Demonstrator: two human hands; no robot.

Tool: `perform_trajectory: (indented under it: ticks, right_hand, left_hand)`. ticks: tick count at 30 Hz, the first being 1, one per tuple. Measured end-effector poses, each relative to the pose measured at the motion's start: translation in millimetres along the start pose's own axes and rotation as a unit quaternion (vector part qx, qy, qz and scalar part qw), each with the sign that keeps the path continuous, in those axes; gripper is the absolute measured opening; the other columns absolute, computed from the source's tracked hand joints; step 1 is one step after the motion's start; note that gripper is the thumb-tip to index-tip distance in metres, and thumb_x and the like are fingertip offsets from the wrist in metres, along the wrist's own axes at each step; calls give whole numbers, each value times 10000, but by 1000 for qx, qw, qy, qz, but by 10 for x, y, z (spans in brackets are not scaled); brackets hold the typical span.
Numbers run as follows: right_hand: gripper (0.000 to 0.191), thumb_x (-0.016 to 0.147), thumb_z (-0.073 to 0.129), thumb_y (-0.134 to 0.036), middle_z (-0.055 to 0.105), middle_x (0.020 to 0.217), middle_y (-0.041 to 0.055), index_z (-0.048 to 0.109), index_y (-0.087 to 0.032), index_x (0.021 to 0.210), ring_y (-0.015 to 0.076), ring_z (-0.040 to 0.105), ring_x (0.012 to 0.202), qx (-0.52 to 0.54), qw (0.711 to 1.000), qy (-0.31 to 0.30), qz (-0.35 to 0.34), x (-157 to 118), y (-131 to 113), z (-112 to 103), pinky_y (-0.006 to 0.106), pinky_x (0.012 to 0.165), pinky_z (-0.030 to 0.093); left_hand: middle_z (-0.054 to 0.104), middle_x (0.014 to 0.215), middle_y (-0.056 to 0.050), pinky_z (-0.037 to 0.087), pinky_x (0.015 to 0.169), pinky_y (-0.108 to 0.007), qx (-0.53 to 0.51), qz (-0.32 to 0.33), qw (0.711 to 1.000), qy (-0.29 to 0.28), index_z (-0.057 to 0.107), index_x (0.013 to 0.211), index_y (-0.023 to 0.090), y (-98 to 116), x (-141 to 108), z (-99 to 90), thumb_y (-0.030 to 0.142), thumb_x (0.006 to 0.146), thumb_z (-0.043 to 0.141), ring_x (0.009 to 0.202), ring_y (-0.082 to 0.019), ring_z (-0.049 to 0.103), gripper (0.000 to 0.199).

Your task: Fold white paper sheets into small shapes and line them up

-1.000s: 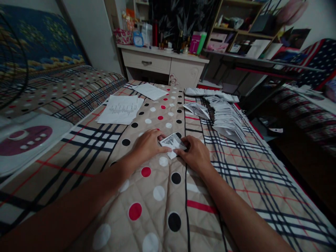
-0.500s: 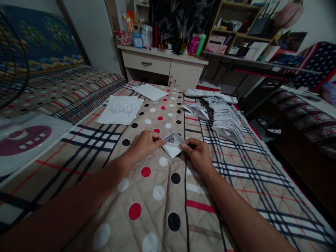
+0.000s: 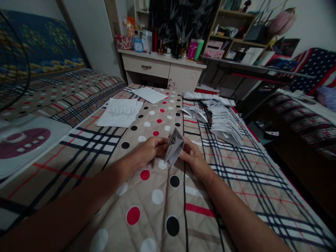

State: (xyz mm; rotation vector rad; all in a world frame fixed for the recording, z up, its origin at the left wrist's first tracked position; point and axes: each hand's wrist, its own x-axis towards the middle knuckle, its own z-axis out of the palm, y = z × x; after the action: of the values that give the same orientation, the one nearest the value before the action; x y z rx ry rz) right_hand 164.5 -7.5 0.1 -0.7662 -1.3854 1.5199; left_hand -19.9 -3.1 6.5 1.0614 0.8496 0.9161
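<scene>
A small folded paper (image 3: 174,147), grey-white with dark print on one side, stands tilted up between my two hands over the bed. My left hand (image 3: 155,149) pinches its left edge, with the fingertips partly behind the paper. On the other side, my right hand (image 3: 193,156) grips the right edge, thumb in front and fingers behind. Beyond my right hand lies another folded paper piece (image 3: 195,113). Beside that, a long row of folded paper pieces (image 3: 225,120) is packed tightly together.
Printed sheets (image 3: 119,112) and a white sheet stack (image 3: 150,95) lie at the far left of the patterned bedspread (image 3: 154,217). A white item with a purple print (image 3: 26,141) sits at the left edge. Past the bed stands a white dresser (image 3: 160,68) carrying bottles and a blue clock (image 3: 138,44).
The folded paper has turned from lying nearly flat to standing tilted up on edge. Both hands have shifted their grip, and the right fingers now sit behind it.
</scene>
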Motion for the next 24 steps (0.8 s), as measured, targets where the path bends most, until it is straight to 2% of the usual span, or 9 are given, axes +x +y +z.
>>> perform_trajectory:
  ticks: [3,5,7,8,11,15,18,21,24]
  right_hand:
    - [336,693,830,-400,584,1338,60,745,-252,983,239,592,1120,8,999,-47,0,-7,-39,43,360,885,523]
    - [204,702,825,-358,587,1329,53,736,-220,822,201,628,1003,31,999,-40,2,-7,-41,50,327,818,535]
    - [167,729,804,-337,667,1162,44,707,-207,764,147,637,820,69,997,-11,17,1,-23,35,292,736,532]
    - [169,740,795,-340,697,1036,33,696,-206,768,130,625,745,87,996,10,24,9,-12,20,277,703,524]
    - [217,738,793,-365,672,741,-7,658,-198,774,111,585,630,97,992,71,30,43,-1,-44,235,623,487]
    - [287,707,804,-397,596,610,-35,624,-177,745,77,465,497,-10,993,108,43,99,-26,-121,192,468,350]
    - [293,720,772,-420,583,605,-31,627,-167,748,81,451,503,-86,990,104,39,135,-4,-154,202,467,315]
    - [244,775,703,-405,616,673,-6,643,-169,785,116,515,585,-157,983,92,25,149,68,-184,230,531,375]
    - [144,785,682,-321,633,735,6,664,-182,816,144,554,671,-268,959,92,1,145,150,-222,258,611,423]
  left_hand:
    - [672,736,-21,451,617,-227,26,-11,999,-38,708,797,149,-25,-14,56,465,632,836,648,-121,596,379]
    - [678,724,-25,440,588,-234,63,-20,997,-43,723,782,149,-77,11,53,409,651,825,631,-129,592,309]
    - [668,680,-24,425,558,-238,85,-19,996,-15,718,733,139,-134,53,28,360,626,835,603,-134,579,272]
    - [662,665,-26,424,556,-239,85,-6,996,19,712,711,132,-155,73,11,360,616,840,599,-133,573,278]
    - [694,751,-42,430,570,-230,48,11,995,83,735,866,136,-153,104,-58,391,656,820,629,-126,587,341]
    - [718,854,-72,462,605,-231,-1,32,992,124,732,982,139,-54,88,-156,492,744,744,691,-131,625,425]
    - [736,898,-106,504,665,-269,23,30,994,98,738,977,128,-15,82,-185,579,796,664,772,-171,666,491]
    - [753,907,-80,520,719,-273,98,25,991,89,744,949,137,-31,99,-162,402,697,805,793,-171,681,370]
    - [754,869,-50,508,676,-251,185,42,975,120,749,909,132,-46,114,-118,195,665,796,728,-147,667,256]
